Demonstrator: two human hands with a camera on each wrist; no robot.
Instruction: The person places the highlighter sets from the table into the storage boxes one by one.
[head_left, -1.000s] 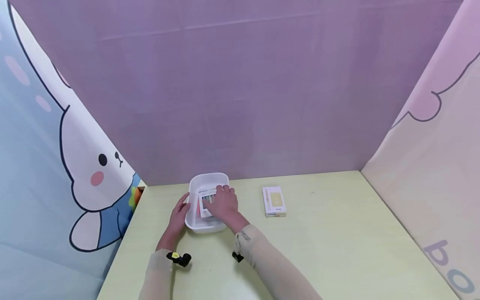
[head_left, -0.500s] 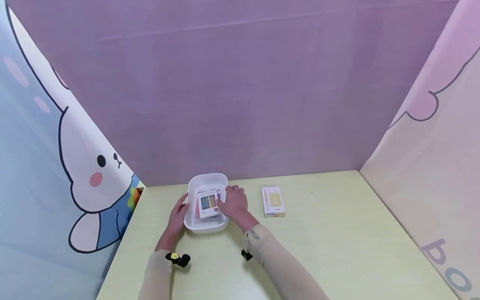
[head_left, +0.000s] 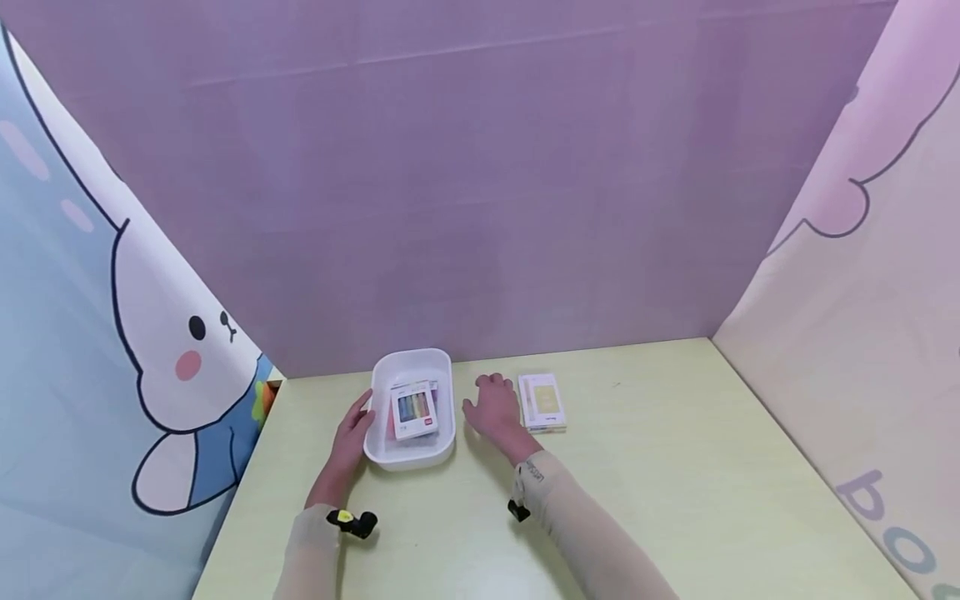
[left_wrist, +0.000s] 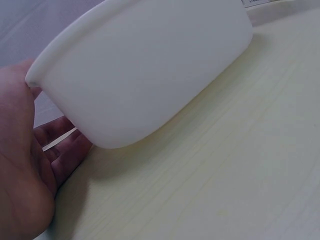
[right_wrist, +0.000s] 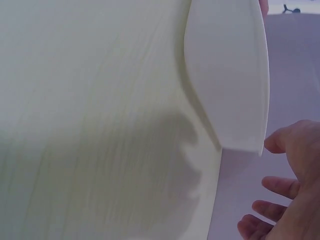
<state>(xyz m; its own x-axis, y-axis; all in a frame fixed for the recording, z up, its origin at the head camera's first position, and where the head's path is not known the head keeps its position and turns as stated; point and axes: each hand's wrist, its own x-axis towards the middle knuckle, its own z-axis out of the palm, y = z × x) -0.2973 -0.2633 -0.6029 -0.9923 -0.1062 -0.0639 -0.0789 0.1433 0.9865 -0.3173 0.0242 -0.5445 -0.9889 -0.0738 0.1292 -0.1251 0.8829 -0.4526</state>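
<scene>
A white plastic bin [head_left: 377, 450] stands on the table near the back. My left hand [head_left: 350, 433] holds its left side; in the left wrist view, the thumb is at the rim and bent fingers [left_wrist: 70, 155] are against the outside wall. Inside the bin lies a white box [head_left: 414, 410] with a window showing coloured sticks, on top of other flat packs, one pinkish. My right hand [head_left: 497, 408] is over the table between the bin and a small stack of white boxes [head_left: 542, 402] with a yellow panel. Its fingers are spread and loosely bent, holding nothing.
The pale wood table [head_left: 645, 467] reaches back to a purple cloth wall [head_left: 487, 208]. Printed cloth panels close in the left side, with a rabbit [head_left: 180, 358], and the right side.
My right hand has let go of the box in the bin and moved right, out of the bin, towards the stack of boxes. My left hand has stayed on the bin.
</scene>
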